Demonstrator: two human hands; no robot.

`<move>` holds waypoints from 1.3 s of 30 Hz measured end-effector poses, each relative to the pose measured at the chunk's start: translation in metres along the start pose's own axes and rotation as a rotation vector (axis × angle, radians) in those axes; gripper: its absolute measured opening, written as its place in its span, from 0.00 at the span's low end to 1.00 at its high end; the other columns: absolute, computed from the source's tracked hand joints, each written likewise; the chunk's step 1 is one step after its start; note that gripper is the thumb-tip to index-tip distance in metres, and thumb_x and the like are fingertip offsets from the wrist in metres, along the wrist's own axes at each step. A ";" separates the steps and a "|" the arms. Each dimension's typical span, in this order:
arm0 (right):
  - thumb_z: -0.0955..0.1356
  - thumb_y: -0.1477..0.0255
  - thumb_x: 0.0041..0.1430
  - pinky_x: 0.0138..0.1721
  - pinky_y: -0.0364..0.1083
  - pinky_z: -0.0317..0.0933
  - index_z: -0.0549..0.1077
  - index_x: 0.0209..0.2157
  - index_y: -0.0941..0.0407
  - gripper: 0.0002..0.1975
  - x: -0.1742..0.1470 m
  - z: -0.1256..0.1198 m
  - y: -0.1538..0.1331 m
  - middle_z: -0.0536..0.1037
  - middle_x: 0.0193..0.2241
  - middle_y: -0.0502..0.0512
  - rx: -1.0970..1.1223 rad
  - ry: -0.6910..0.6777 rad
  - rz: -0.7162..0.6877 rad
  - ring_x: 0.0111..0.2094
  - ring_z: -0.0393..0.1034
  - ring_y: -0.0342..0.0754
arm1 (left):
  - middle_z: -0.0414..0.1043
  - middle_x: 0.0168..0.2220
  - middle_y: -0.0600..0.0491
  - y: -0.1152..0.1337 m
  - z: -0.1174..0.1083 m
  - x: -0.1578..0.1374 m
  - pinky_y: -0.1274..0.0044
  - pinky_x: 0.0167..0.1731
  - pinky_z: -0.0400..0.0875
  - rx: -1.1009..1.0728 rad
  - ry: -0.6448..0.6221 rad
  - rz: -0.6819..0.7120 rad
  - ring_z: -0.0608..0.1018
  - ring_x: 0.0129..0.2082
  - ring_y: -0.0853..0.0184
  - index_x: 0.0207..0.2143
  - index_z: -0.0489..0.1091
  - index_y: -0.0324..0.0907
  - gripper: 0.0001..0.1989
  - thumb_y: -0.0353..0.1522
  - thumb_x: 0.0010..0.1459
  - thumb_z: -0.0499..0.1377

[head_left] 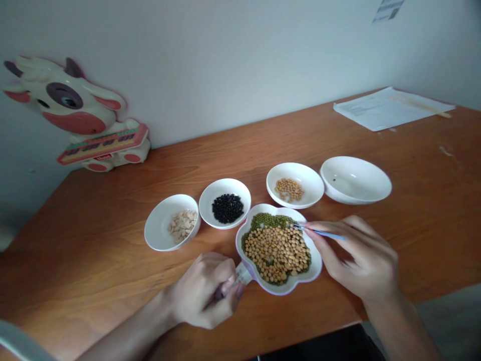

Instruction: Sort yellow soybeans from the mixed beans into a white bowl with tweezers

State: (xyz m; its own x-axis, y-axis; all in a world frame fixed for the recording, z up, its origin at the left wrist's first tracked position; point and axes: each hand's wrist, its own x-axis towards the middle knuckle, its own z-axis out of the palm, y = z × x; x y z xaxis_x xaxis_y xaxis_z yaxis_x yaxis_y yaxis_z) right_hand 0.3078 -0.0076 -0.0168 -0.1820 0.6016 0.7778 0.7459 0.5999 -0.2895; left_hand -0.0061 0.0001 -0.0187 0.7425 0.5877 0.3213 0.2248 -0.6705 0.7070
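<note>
My left hand [210, 291] is wrapped round the short handle of a flower-shaped pan [316, 260], white inside with a pale purple outside. Soybeans [278, 248] fill the middle of the pan, and green mung beans [270, 219] show along its edges. Between the thumb and fingers of my right hand [361, 253] is a pair of blue tweezers [326, 233]. Their metal tips are over the beans near the pan's upper right side; whether they grip a bean is too small to tell. Just behind the pan stands a white bowl [315, 186] with some soybeans in it.
Left of the pan are a bowl [156, 228] of pale flat seeds and a bowl [206, 200] of black beans. A bowl [361, 183] with a tiny speck stands far right. A cow-shaped toy keyboard [101, 145] leans by the wall; papers [387, 110] lie at the back right.
</note>
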 end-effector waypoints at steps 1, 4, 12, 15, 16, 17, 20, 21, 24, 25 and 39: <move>0.76 0.85 0.56 0.35 0.48 0.70 0.80 0.46 0.54 0.18 0.000 0.000 0.000 0.87 0.37 0.50 0.001 -0.001 0.001 0.31 0.77 0.46 | 0.61 0.22 0.61 0.000 0.000 0.000 0.75 0.23 0.54 -0.003 -0.004 -0.002 0.61 0.21 0.72 0.32 0.51 0.46 0.14 0.24 0.62 0.56; 0.76 0.85 0.56 0.35 0.48 0.70 0.80 0.46 0.54 0.18 0.000 -0.001 -0.001 0.87 0.37 0.50 0.020 0.013 0.015 0.31 0.77 0.46 | 0.61 0.22 0.61 0.000 0.000 0.001 0.75 0.23 0.54 -0.007 -0.005 -0.001 0.61 0.21 0.72 0.32 0.51 0.46 0.14 0.24 0.62 0.55; 0.77 0.81 0.57 0.30 0.49 0.67 0.82 0.49 0.47 0.21 -0.004 0.003 0.007 0.87 0.37 0.48 -0.111 0.350 0.211 0.28 0.75 0.47 | 0.61 0.22 0.61 0.003 -0.001 0.003 0.75 0.23 0.53 0.024 0.015 0.008 0.60 0.20 0.73 0.32 0.51 0.46 0.14 0.24 0.61 0.55; 0.76 0.76 0.61 0.32 0.50 0.70 0.83 0.50 0.46 0.17 -0.005 0.008 0.012 0.87 0.40 0.50 -0.128 0.394 0.372 0.30 0.77 0.48 | 0.60 0.22 0.61 0.003 -0.001 0.002 0.75 0.23 0.53 0.028 0.011 0.006 0.60 0.20 0.73 0.32 0.51 0.46 0.13 0.24 0.61 0.55; 0.76 0.75 0.62 0.35 0.51 0.71 0.83 0.50 0.46 0.16 -0.005 0.009 0.013 0.87 0.41 0.51 -0.127 0.386 0.396 0.31 0.78 0.49 | 0.60 0.22 0.61 0.003 -0.001 0.002 0.75 0.22 0.53 0.026 0.015 0.008 0.60 0.20 0.73 0.32 0.51 0.46 0.13 0.24 0.61 0.55; 0.76 0.75 0.62 0.36 0.52 0.72 0.83 0.50 0.46 0.16 -0.005 0.009 0.013 0.87 0.42 0.51 -0.127 0.380 0.403 0.32 0.78 0.50 | 0.60 0.22 0.62 0.003 -0.001 0.003 0.75 0.22 0.52 0.026 0.017 0.009 0.60 0.20 0.73 0.32 0.51 0.46 0.14 0.24 0.61 0.55; 0.76 0.75 0.61 0.35 0.50 0.71 0.83 0.48 0.47 0.15 -0.004 0.008 0.012 0.87 0.40 0.51 -0.141 0.360 0.384 0.31 0.77 0.48 | 0.60 0.22 0.62 0.003 -0.001 0.003 0.75 0.22 0.53 0.026 0.019 0.012 0.60 0.20 0.73 0.32 0.51 0.46 0.14 0.24 0.61 0.55; 0.76 0.76 0.61 0.33 0.49 0.70 0.83 0.47 0.47 0.14 -0.004 0.007 0.011 0.87 0.39 0.50 -0.141 0.345 0.353 0.29 0.77 0.47 | 0.60 0.22 0.62 0.003 -0.001 0.003 0.75 0.22 0.53 0.025 0.019 0.012 0.60 0.20 0.73 0.32 0.52 0.46 0.14 0.24 0.61 0.55; 0.77 0.79 0.58 0.31 0.47 0.70 0.83 0.44 0.49 0.14 -0.003 0.002 0.007 0.87 0.36 0.49 -0.071 0.242 0.209 0.28 0.77 0.46 | 0.60 0.22 0.61 0.003 -0.001 0.003 0.75 0.22 0.53 0.017 0.020 0.013 0.60 0.20 0.72 0.31 0.52 0.46 0.14 0.24 0.61 0.56; 0.77 0.80 0.57 0.32 0.47 0.71 0.83 0.44 0.50 0.15 -0.002 0.002 0.006 0.87 0.35 0.49 -0.031 0.196 0.162 0.29 0.78 0.46 | 0.60 0.22 0.61 0.003 -0.001 0.003 0.74 0.22 0.53 0.012 0.019 0.014 0.60 0.20 0.72 0.31 0.52 0.46 0.14 0.24 0.61 0.56; 0.76 0.82 0.58 0.33 0.49 0.72 0.80 0.47 0.50 0.18 0.005 0.005 0.002 0.87 0.38 0.50 0.041 0.013 0.042 0.30 0.77 0.47 | 0.60 0.21 0.62 0.002 0.001 0.002 0.75 0.23 0.53 -0.008 0.006 0.014 0.60 0.20 0.72 0.32 0.51 0.46 0.14 0.23 0.61 0.55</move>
State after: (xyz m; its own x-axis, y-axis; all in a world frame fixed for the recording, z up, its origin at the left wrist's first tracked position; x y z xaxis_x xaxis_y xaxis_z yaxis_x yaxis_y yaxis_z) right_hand 0.3051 -0.0009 -0.0159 -0.1422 0.6202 0.7715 0.7259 0.5952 -0.3447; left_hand -0.0041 -0.0001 -0.0174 0.7418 0.5810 0.3350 0.2095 -0.6753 0.7072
